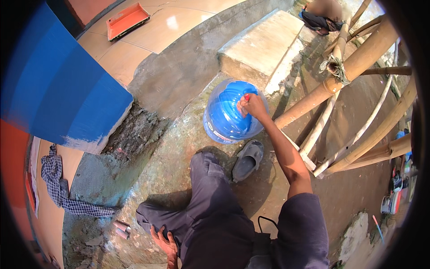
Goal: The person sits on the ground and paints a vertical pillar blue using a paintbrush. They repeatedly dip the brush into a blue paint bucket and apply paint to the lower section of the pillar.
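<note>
A clear plastic tub (pixel 210 116) holding blue paint stands on the rough concrete in front of me. Over its right side, my right hand (pixel 250 104) is closed around something with a small red end; the rest of that object is hidden by my fingers or lies inside the tub. My left hand (pixel 166 240) rests on my left leg with its fingers spread and holds nothing. A grey rubber clog (pixel 248 161) sits just below the tub. Left of my knee lie small reddish rolled pieces (pixel 122 229).
Bamboo poles (pixel 362 57) lean and cross at the right. A concrete step (pixel 262 40) rises beyond the tub. An orange paint tray (pixel 128 21) is on the tiles, a checked cloth (pixel 55 181) at left beside a blue-painted wall (pixel 67 87). Another person (pixel 319 18) sits at the top right.
</note>
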`<control>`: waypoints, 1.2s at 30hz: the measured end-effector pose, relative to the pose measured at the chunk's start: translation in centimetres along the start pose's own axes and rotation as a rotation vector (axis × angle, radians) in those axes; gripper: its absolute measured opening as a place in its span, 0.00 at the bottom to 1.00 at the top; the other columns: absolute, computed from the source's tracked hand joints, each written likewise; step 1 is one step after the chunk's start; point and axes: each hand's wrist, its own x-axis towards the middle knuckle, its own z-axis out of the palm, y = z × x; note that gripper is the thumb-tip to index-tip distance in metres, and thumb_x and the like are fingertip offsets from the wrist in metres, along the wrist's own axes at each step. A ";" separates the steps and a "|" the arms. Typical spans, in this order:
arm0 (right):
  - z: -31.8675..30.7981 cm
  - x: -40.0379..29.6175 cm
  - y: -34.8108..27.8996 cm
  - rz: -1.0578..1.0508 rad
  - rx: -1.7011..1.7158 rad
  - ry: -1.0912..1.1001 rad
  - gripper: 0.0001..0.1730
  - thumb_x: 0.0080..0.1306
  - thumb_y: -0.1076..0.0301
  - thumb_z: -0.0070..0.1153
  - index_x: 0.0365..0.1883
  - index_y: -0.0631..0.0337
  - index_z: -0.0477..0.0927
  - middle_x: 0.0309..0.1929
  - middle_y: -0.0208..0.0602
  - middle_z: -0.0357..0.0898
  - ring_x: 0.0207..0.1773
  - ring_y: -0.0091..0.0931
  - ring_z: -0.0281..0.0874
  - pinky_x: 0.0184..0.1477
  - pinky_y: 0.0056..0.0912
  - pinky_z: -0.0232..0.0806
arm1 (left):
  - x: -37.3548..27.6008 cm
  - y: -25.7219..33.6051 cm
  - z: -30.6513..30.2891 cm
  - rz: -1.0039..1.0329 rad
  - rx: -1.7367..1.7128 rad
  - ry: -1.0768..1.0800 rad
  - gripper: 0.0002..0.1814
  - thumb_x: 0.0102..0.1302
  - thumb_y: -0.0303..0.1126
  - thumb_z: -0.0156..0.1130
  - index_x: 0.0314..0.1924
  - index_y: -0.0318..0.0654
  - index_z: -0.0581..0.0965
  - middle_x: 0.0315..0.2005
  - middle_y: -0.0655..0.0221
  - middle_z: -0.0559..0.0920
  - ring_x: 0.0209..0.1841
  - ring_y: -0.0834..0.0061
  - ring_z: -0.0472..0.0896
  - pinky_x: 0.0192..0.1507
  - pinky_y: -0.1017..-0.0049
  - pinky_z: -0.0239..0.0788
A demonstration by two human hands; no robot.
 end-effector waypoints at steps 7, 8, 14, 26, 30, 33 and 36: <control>5.8 3.9 3.0 0.097 -0.024 -0.055 0.15 0.58 0.59 0.59 0.30 0.64 0.85 0.28 0.56 0.83 0.38 0.49 0.85 0.46 0.47 0.76 | 0.5 -0.2 -0.2 -0.015 0.029 -0.019 0.31 0.73 0.57 0.52 0.50 0.31 0.77 0.70 0.45 0.61 0.72 0.43 0.58 0.70 0.47 0.48; 5.7 3.9 2.3 0.108 -0.013 -0.115 0.14 0.58 0.60 0.57 0.26 0.63 0.85 0.25 0.53 0.83 0.37 0.44 0.86 0.46 0.44 0.77 | 0.4 -0.5 -0.1 -0.013 0.044 -0.017 0.31 0.73 0.57 0.51 0.49 0.30 0.78 0.69 0.44 0.61 0.72 0.43 0.58 0.70 0.48 0.49; 6.7 4.3 3.5 0.082 0.020 -0.228 0.13 0.58 0.64 0.55 0.17 0.57 0.84 0.17 0.42 0.82 0.28 0.37 0.87 0.42 0.39 0.78 | 0.4 -1.5 0.1 -0.043 0.025 -0.033 0.24 0.71 0.50 0.57 0.48 0.34 0.79 0.68 0.45 0.63 0.72 0.43 0.58 0.71 0.48 0.48; 7.8 4.6 6.1 0.081 0.008 -0.270 0.14 0.58 0.56 0.61 0.27 0.58 0.85 0.30 0.52 0.84 0.38 0.49 0.84 0.42 0.47 0.75 | 1.4 0.6 -1.3 -0.237 0.238 -0.299 0.39 0.72 0.54 0.52 0.72 0.31 0.63 0.72 0.37 0.57 0.72 0.35 0.55 0.74 0.48 0.46; 8.0 4.4 5.9 0.084 -0.040 -0.296 0.11 0.59 0.59 0.61 0.26 0.57 0.85 0.25 0.45 0.85 0.35 0.43 0.85 0.43 0.44 0.76 | 1.8 2.8 -1.8 -0.244 0.192 -0.281 0.39 0.72 0.55 0.51 0.71 0.31 0.65 0.71 0.37 0.59 0.71 0.35 0.57 0.73 0.49 0.47; 8.2 4.4 5.9 0.071 -0.068 -0.269 0.10 0.59 0.60 0.62 0.25 0.57 0.85 0.25 0.43 0.85 0.35 0.40 0.86 0.44 0.42 0.77 | 1.0 0.7 -1.3 -0.203 0.205 -0.243 0.39 0.72 0.57 0.51 0.70 0.30 0.66 0.70 0.37 0.60 0.71 0.35 0.57 0.73 0.50 0.48; 7.9 4.3 5.6 0.070 -0.053 -0.305 0.11 0.58 0.60 0.62 0.28 0.57 0.86 0.29 0.48 0.85 0.37 0.43 0.86 0.44 0.43 0.77 | 0.7 0.1 -0.8 -0.234 0.265 -0.254 0.39 0.72 0.56 0.52 0.69 0.30 0.67 0.70 0.37 0.61 0.71 0.36 0.58 0.73 0.50 0.48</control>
